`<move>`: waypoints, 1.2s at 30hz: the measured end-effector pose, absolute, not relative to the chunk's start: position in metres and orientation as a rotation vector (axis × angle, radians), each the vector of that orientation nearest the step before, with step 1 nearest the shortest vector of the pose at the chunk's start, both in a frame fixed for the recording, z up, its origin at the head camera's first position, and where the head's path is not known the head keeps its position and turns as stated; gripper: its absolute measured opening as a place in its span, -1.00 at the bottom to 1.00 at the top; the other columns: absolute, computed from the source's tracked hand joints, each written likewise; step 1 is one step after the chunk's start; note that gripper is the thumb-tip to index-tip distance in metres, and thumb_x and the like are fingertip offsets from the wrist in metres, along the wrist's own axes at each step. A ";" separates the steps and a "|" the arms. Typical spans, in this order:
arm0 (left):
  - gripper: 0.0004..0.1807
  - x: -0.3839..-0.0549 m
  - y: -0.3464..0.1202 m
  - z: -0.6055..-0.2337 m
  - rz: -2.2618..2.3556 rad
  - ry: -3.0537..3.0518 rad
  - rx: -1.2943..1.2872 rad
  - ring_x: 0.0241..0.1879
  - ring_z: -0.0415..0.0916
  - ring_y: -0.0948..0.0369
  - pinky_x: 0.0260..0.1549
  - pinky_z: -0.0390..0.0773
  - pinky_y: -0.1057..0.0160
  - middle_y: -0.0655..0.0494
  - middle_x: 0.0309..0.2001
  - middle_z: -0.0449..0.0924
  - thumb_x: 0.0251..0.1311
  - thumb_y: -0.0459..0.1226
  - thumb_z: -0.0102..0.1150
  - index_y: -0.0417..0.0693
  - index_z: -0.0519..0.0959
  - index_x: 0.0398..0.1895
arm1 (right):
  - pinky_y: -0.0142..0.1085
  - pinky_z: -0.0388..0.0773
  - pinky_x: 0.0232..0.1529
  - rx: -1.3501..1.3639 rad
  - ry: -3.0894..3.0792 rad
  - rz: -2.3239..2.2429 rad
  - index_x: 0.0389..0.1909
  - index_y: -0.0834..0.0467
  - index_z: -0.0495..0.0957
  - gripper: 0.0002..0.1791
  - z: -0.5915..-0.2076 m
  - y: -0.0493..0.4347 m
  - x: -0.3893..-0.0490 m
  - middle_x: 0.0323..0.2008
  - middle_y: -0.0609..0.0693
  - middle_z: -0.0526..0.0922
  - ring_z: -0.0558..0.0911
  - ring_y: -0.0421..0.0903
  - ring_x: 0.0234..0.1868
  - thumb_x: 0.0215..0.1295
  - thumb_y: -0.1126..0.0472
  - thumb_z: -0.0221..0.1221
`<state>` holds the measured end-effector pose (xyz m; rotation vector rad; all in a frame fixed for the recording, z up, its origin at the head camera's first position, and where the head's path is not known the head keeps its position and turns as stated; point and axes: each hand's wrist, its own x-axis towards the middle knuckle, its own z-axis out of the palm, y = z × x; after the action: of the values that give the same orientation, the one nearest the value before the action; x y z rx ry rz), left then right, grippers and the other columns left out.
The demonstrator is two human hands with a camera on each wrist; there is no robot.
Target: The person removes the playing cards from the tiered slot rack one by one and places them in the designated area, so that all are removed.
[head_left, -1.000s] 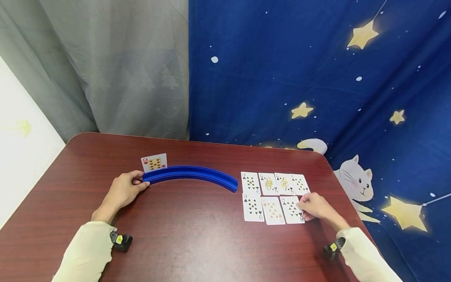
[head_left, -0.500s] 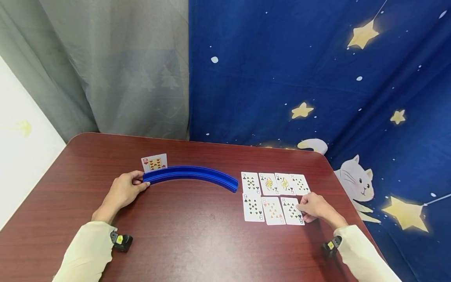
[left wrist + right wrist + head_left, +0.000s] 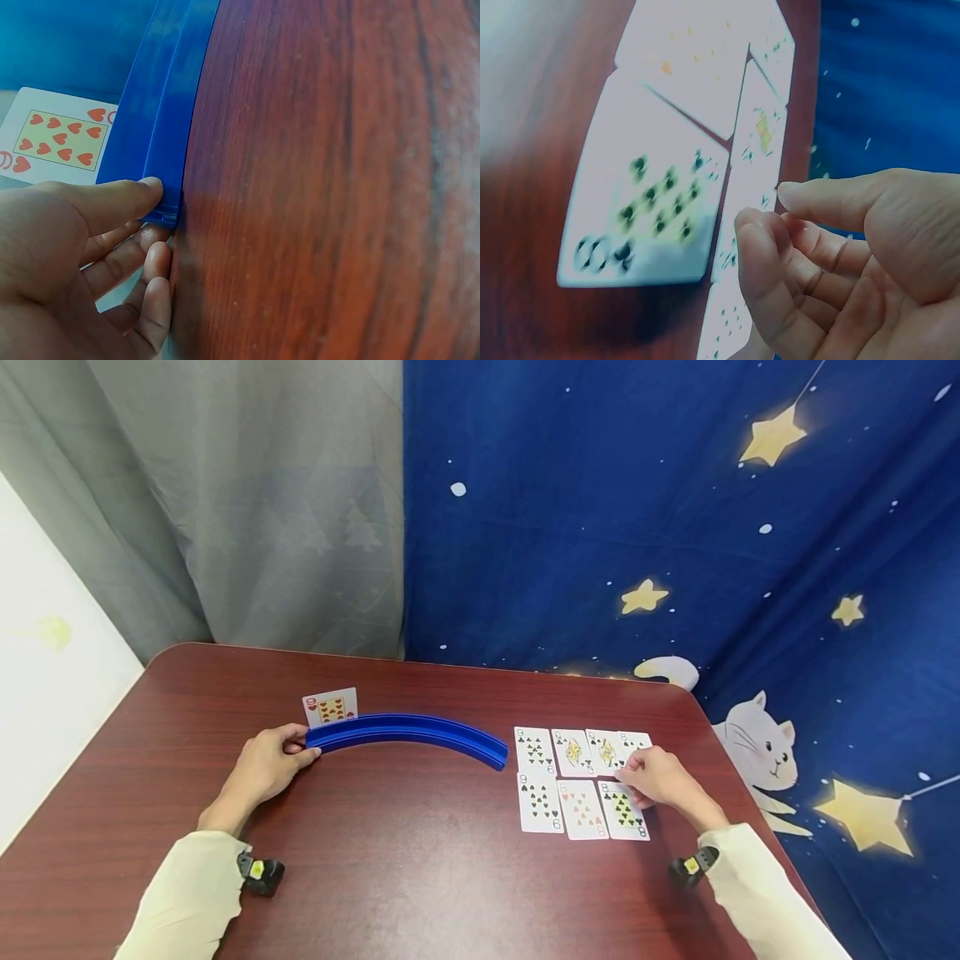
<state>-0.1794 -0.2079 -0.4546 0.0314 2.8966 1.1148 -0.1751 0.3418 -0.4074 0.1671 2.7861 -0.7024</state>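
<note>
My left hand [image 3: 264,768] pinches the left end of a blue curved card holder [image 3: 405,727] between thumb and fingers. In the left wrist view the thumb lies over the end of the card holder [image 3: 165,112]. A nine of hearts [image 3: 331,703] stands tilted at the holder's left part. My right hand [image 3: 663,781] hovers over the right end of the face-up cards, fingers loosely bent and holding nothing. Below its fingertips lies a black eight [image 3: 624,814]. In the right wrist view a gap shows between thumb and fingers of the right hand [image 3: 840,262].
Two rows of playing cards lie right of the holder, among them a black nine [image 3: 534,752], a face card [image 3: 572,752] and an eight of hearts [image 3: 581,810]. They rest on a reddish-brown wooden table [image 3: 420,877]. Grey and blue curtains [image 3: 555,510] hang behind.
My right hand has left the right edge of the black eight and moved up and slightly left, toward the upper row. The left hand and the card holder stay put.
</note>
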 end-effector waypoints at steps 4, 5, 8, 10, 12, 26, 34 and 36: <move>-0.55 -0.180 -0.207 -0.456 1.115 2.898 0.030 -0.18 0.55 -0.04 -0.14 0.51 -0.06 -0.26 -0.16 0.65 0.32 -0.23 0.22 -0.38 0.50 0.14 | -0.34 0.56 -0.57 0.095 2.804 -0.744 -0.53 0.23 0.50 -0.77 -0.402 0.327 -0.179 -0.70 0.01 0.54 0.55 -0.16 -0.66 0.30 0.23 0.23; -0.56 -0.180 -0.207 -0.456 1.114 2.899 0.030 -0.18 0.55 -0.04 -0.14 0.51 -0.05 -0.26 -0.16 0.65 0.32 -0.23 0.22 -0.38 0.50 0.13 | -0.33 0.56 -0.56 0.079 2.806 -0.757 -0.52 0.24 0.51 -0.77 -0.401 0.323 -0.180 -0.70 0.03 0.55 0.56 -0.15 -0.67 0.30 0.24 0.22; -0.56 -0.181 -0.207 -0.457 1.114 2.902 0.030 -0.18 0.55 -0.03 -0.15 0.51 -0.04 -0.25 -0.17 0.65 0.32 -0.22 0.22 -0.37 0.51 0.13 | -0.31 0.57 -0.57 0.050 2.802 -0.805 -0.51 0.25 0.51 -0.78 -0.400 0.312 -0.184 -0.70 0.05 0.55 0.56 -0.15 -0.68 0.30 0.25 0.23; -0.56 -0.181 -0.207 -0.457 1.114 2.904 0.030 -0.18 0.55 -0.03 -0.15 0.50 -0.03 -0.25 -0.17 0.65 0.32 -0.22 0.22 -0.37 0.51 0.13 | -0.32 0.58 -0.57 0.040 2.802 -0.819 -0.51 0.25 0.51 -0.78 -0.400 0.305 -0.186 -0.71 0.03 0.54 0.55 -0.17 -0.69 0.30 0.25 0.23; -0.56 -0.181 -0.207 -0.457 1.114 2.907 0.031 -0.19 0.55 -0.03 -0.15 0.50 -0.03 -0.24 -0.18 0.65 0.32 -0.23 0.22 -0.37 0.51 0.13 | -0.36 0.56 -0.59 0.040 2.807 -0.828 -0.52 0.22 0.51 -0.78 -0.400 0.299 -0.190 -0.72 -0.01 0.52 0.54 -0.20 -0.70 0.30 0.25 0.24; -0.56 -0.179 -0.208 -0.457 1.123 2.907 0.036 -0.20 0.54 -0.02 -0.18 0.50 0.00 -0.22 -0.20 0.65 0.31 -0.23 0.22 -0.39 0.51 0.12 | -0.33 0.59 -0.56 -0.093 2.854 -0.892 -0.40 0.19 0.60 -0.90 -0.396 0.256 -0.203 -0.51 0.17 0.68 0.67 -0.03 -0.58 0.27 0.24 0.25; -0.57 -0.180 -0.208 -0.458 1.132 2.909 0.038 -0.19 0.54 -0.02 -0.16 0.49 0.00 -0.22 -0.19 0.65 0.31 -0.24 0.22 -0.37 0.51 0.12 | -0.33 0.57 -0.40 -0.203 2.956 -0.920 -0.31 0.15 0.67 -0.92 -0.394 0.227 -0.210 -0.44 -0.03 0.71 0.67 -0.09 -0.47 0.26 0.21 0.29; -0.59 -0.180 -0.208 -0.457 1.131 2.915 0.039 -0.20 0.54 -0.01 -0.18 0.49 0.01 -0.21 -0.20 0.65 0.31 -0.24 0.23 -0.36 0.52 0.11 | -0.31 0.57 -0.33 -0.228 2.978 -0.933 -0.29 0.14 0.68 -0.91 -0.393 0.219 -0.212 -0.42 -0.03 0.73 0.66 -0.15 -0.44 0.25 0.20 0.31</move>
<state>-0.1798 -0.2077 -0.4575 0.0393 2.9154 1.1307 -0.2118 0.2189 -0.3925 -0.2284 2.9783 -0.9333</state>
